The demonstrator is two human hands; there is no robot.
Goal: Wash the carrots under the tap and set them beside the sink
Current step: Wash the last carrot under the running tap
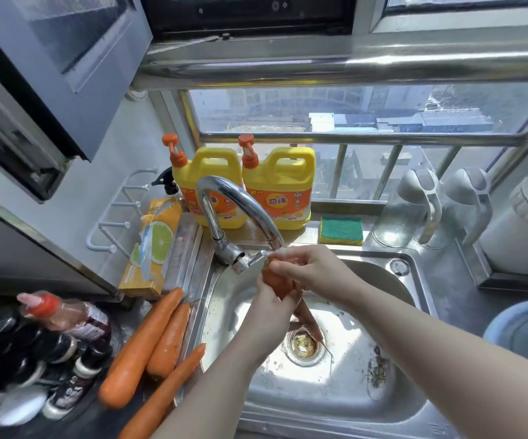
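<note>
Under the tap (pixel 240 201), my left hand (pixel 272 308) and right hand (pixel 313 270) grip one carrot (pixel 276 282), washing; next, lay it beside the sink (pixel 421 280).

Bright window (pixel 351 112) daylight, sink (pixel 335 384) glare, warped edges.

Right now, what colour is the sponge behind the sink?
The sponge is green on top, yellow underneath; head view.

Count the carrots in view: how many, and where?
4. Three lie on the counter left of the sink: long carrot, shorter carrot beside it, third carrot nearest the camera. The fourth carrot is gripped by left hand and right hand under the tap. The forearm may hide more.
</note>
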